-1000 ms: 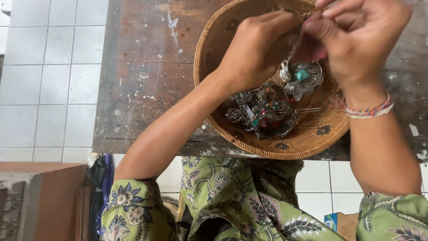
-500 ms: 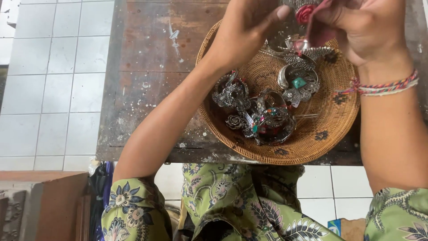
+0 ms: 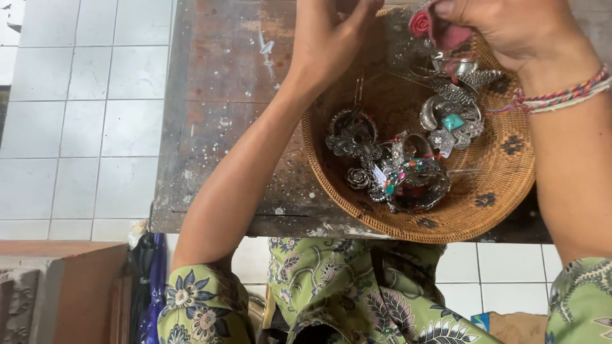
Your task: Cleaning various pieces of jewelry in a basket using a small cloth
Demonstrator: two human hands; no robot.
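Head view: over a woven basket (image 3: 491,204) on a stained worktop (image 3: 217,95), the left hand (image 3: 328,38) and right hand (image 3: 503,28) pinch a silver piece with a red rose (image 3: 419,24); many ornate silver pieces (image 3: 395,172) lie heaped in the basket, unhandled.

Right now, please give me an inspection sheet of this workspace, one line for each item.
Surface: worn wooden table, paint-speckled.
Job's things: woven basket holding silver bracelets; a silver piece with a red rose.
Clutter: nothing seen.
Hands: left hand and right hand both raised over the basket at the rose piece; grip unclear.
Cables: nothing seen.
Surroundings: white tiled floor, brown box.
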